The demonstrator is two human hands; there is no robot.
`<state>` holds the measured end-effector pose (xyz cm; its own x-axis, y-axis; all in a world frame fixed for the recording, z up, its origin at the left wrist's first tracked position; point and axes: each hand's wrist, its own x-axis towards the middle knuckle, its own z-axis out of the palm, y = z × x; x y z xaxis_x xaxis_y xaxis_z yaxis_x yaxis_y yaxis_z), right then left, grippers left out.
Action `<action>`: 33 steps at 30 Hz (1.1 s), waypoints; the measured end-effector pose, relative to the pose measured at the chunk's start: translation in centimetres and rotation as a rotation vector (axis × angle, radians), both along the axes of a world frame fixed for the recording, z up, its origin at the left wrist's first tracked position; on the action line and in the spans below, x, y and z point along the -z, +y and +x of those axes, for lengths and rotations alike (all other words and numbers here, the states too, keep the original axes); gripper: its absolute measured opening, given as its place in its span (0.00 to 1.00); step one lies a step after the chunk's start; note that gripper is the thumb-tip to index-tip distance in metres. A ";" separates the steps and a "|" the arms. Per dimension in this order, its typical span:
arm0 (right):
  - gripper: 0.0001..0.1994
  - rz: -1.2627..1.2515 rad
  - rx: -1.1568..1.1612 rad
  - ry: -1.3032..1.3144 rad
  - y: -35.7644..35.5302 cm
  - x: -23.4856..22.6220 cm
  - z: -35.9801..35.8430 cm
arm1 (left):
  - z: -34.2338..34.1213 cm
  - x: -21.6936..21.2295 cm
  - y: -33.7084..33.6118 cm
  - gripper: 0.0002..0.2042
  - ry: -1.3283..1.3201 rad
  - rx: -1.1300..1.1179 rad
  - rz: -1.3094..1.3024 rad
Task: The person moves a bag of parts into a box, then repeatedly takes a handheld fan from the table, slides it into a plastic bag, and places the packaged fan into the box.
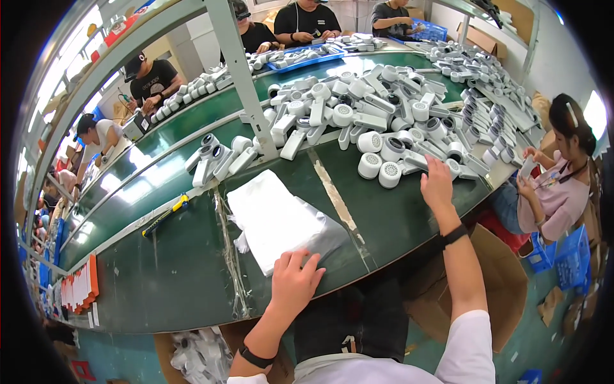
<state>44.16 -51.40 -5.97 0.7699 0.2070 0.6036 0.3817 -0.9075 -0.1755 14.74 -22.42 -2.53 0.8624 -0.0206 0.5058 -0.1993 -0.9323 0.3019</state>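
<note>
Bags (265,214) by the left hand (295,280), heaped fans (377,105) by the right hand (438,185).
From where I stand, the white stack lies on the green bench (160,275), near the front edge, the left hand's fingers loosely bent at its near side; whether they pinch a bag, I can't tell. The right hand reaches to a pale grey fan (414,160) at the heap's near side, fingers stretched along it, and I can't make out a firm grip. The fans lie piled over one another, so tugging one from below could bring others down, and a round head might roll toward the edge above the open cardboard box (505,281). The bags look slick; an uneven push could well fan them out or slide them off.
</note>
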 end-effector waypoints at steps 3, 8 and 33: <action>0.25 -0.179 -0.027 0.040 0.4 -0.6 2.2 | 1.5 0.2 -0.9 0.19 0.013 -0.097 0.075; 0.24 -0.309 -0.017 0.080 -0.2 0.5 4.8 | 2.4 2.0 0.2 0.12 0.023 -0.133 0.199; 0.23 1.488 -0.469 0.832 15.3 -2.8 -22.6 | 2.2 1.6 -1.3 0.08 0.025 -0.103 -1.181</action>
<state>21.54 -36.07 -3.16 0.9851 0.1711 -0.0154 -0.0731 0.3367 -0.9388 16.96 -23.72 -4.14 0.8423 0.5183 0.1478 -0.1214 -0.0847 0.9890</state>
